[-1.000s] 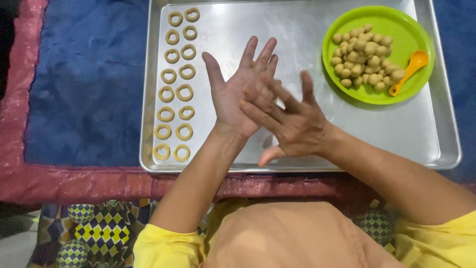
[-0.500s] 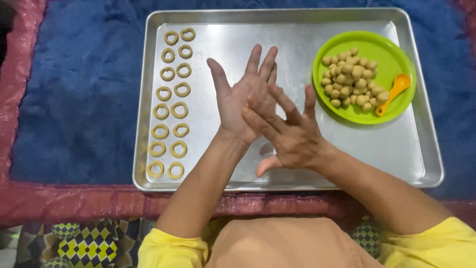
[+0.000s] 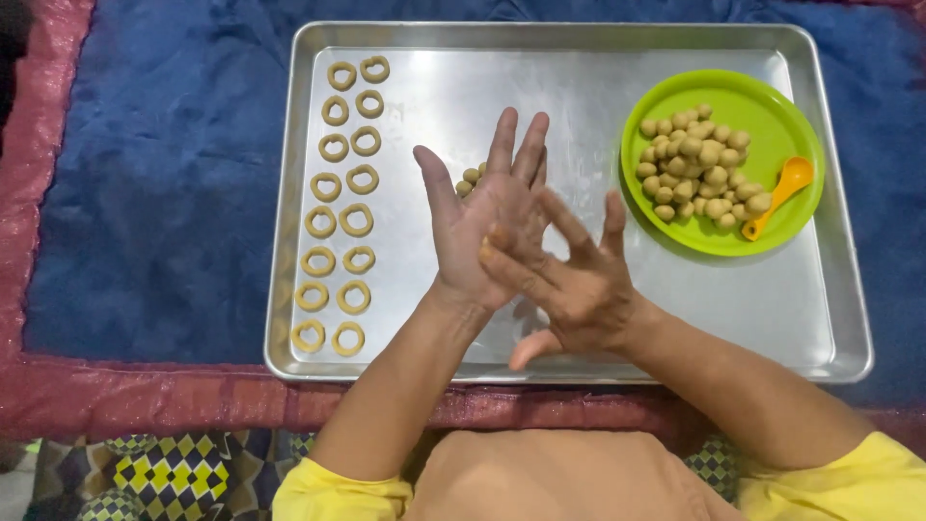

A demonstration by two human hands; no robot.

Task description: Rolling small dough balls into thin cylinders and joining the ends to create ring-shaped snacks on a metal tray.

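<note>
Pressed flat between my left hand [image 3: 482, 227] and right hand [image 3: 569, 280], fingers spread, sits a dough piece [image 3: 497, 241], soft, light, squashable, so I roll gently over the tray [image 3: 579, 77].

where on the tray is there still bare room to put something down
Bare metal on the tray runs along the top between the dough rings and green plate, and at the lower right below the plate. The left strip is crowded with two columns of rings. The left hand and right hand cover the middle.
</note>
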